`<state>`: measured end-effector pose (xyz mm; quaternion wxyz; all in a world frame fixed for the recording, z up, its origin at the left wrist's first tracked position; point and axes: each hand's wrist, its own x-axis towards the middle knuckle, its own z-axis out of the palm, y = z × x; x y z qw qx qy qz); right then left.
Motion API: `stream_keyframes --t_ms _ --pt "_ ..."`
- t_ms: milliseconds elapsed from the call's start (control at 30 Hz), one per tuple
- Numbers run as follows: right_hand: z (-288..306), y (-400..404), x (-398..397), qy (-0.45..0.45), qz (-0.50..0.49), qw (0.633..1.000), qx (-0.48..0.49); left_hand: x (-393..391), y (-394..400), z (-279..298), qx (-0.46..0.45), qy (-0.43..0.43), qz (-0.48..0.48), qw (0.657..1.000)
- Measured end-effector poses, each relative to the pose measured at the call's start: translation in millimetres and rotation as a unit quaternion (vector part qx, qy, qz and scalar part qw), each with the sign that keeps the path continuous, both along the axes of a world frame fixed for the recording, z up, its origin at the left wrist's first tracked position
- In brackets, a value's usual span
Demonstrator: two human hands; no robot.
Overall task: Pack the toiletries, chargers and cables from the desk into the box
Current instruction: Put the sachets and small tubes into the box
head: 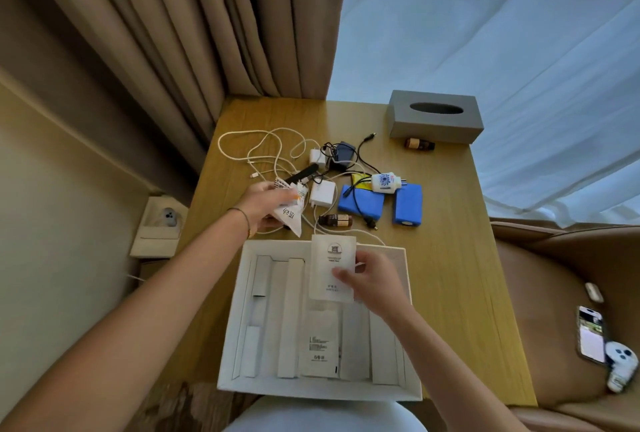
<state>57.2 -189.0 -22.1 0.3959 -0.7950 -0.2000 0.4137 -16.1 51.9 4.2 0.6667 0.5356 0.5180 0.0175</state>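
Observation:
A white cardboard box (412,327) lies open at the desk's near edge, with several flat white sachets and slim boxes inside. My right hand (374,282) holds a white sachet (332,258) over the box's far half. My left hand (263,206) grips a bunch of white sachets (290,220) just above the desk, beyond the box's far left corner. Further back lie tangled white cables (249,151), a white charger (323,193), a small white plug (317,156), a black adapter (341,154), two blue packs (362,201) (408,205) and a brown bottle (335,220).
A grey tissue box (434,118) stands at the back right with a second brown bottle (419,144) in front of it. A white plug-in device (384,183) rests on a yellow packet. Curtains hang behind. A chair on the right holds a phone (591,338).

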Motion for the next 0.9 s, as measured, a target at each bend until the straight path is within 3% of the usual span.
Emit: stream_keyframes --t_ms 233,533,700,900 --pt "-47.8 2.8 -19.6 -0.047 0.033 0.993 -0.100 -45.3 -21.7 13.4 0.041 -0.075 0.000 0.996" --pt "-80.0 16.7 -27.6 -0.111 0.048 0.975 -0.187 -77.3 -55.6 15.1 0.047 -0.060 -0.050 0.996" --pt "-70.4 25.0 -28.3 -0.254 0.152 0.927 -0.232 -80.5 -75.7 5.8 0.048 -0.056 -0.065 0.995" --pt "-28.6 16.4 -3.2 -0.256 0.079 0.943 -0.197 -74.7 -101.4 -15.6 0.086 -0.024 -0.124 0.988"
